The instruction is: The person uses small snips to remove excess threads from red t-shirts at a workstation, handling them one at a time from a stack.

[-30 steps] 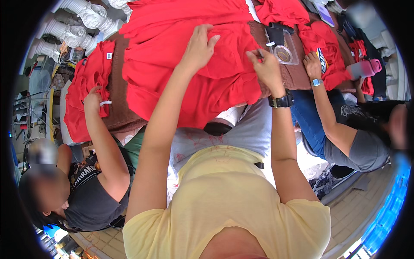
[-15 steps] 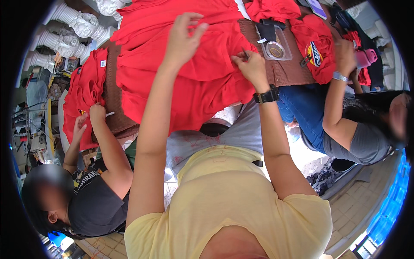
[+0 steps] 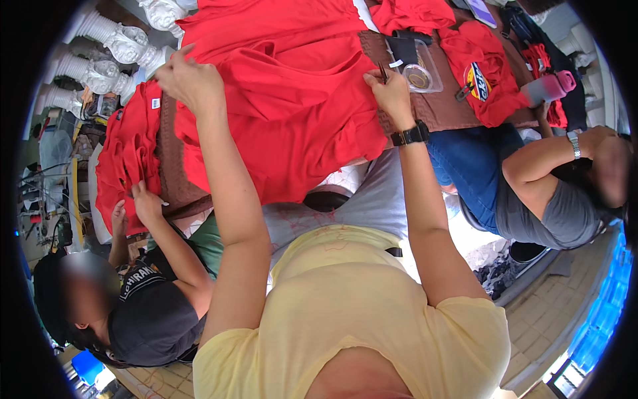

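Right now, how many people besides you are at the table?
2: a person in a black shirt lower left, a person in a grey shirt at right. Others may be hidden beyond the frame.

White balusters [image 3: 100,63] standing upper left; paved floor [image 3: 551,319] showing lower right; brown desk [image 3: 458,110] catching bright, possibly natural, light.

Your shirt [image 3: 292,100] lay spread across the tabletop [image 3: 452,110], draping over its near edge. To its right sat a clear container [image 3: 422,73]; another shirt [image 3: 488,80] lay nearer the right edge.
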